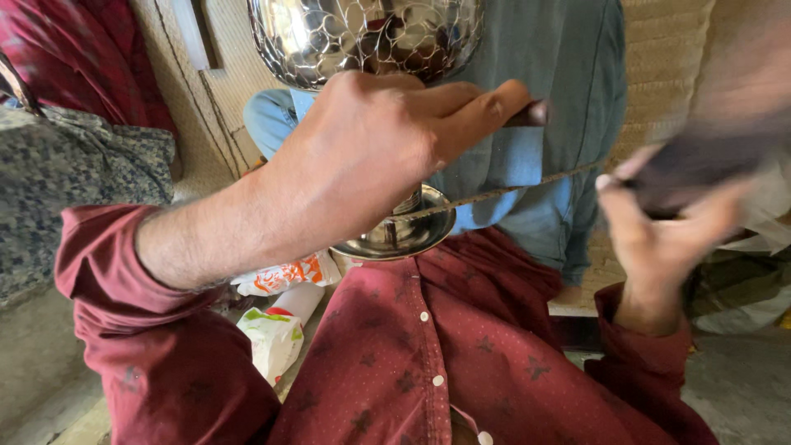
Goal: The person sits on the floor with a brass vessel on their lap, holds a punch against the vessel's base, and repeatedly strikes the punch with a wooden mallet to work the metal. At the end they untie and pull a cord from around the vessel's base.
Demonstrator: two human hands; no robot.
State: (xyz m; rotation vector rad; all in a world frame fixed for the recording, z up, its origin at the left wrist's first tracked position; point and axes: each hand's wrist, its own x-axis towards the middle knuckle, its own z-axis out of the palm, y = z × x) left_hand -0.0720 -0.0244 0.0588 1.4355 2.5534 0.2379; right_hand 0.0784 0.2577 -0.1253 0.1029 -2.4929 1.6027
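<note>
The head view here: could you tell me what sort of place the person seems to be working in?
Probably a small home or floor-level metal workshop: a woven mat behind, a bare floor, plastic packets lying about, and a hammered metal vessel being worked on the lap.

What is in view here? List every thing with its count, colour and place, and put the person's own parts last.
metal goblet: one, shiny silver with a hammered bowl, top centre; its round foot sits lower, at centre.
thin rod: one, dull brownish, slanting from the foot towards the right hand.
dark tool: one, blackish, blurred, in the right hand.
plastic packets: two, white with orange and green print, lower left of centre.
blue cloth: one, blue-grey, behind the goblet.
patterned fabric: one, grey-blue, far left.
woven mat: one, beige, behind.
maroon shirt: one, dotted, bottom.
left hand: one, its grip around the goblet's stem.
right hand: one, blurred, at right.
</note>
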